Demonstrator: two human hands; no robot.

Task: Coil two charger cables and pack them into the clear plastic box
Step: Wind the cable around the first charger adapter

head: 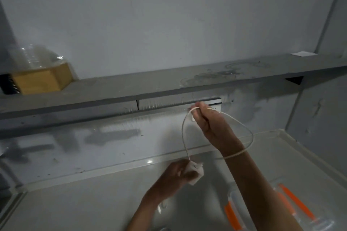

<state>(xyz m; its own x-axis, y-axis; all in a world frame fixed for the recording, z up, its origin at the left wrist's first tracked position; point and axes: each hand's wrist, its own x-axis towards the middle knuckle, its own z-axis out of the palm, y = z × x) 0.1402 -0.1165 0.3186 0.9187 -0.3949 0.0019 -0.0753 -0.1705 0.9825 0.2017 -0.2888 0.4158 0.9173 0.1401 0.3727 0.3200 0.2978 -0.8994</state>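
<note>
Cable half-looped between two hands; loop loose, prone to slip.

Left hand (176, 174) is closed around the white charger block (195, 173), low over the pale desk (93, 208). Right hand (208, 124) is raised near the shelf (131, 88), fingers pinched on the white cable (183, 133), which arcs down to the block and also swings round behind the right wrist. Clear plastic box (308, 217) with orange latches lies at lower right, well apart from both hands. Second cable not seen. Risks, as judged: the strand draped over the wrist may snag and undo the loop; the pinch is light, so the stiff cable could spring open; the block's weight may drag the coil uneven.
</note>
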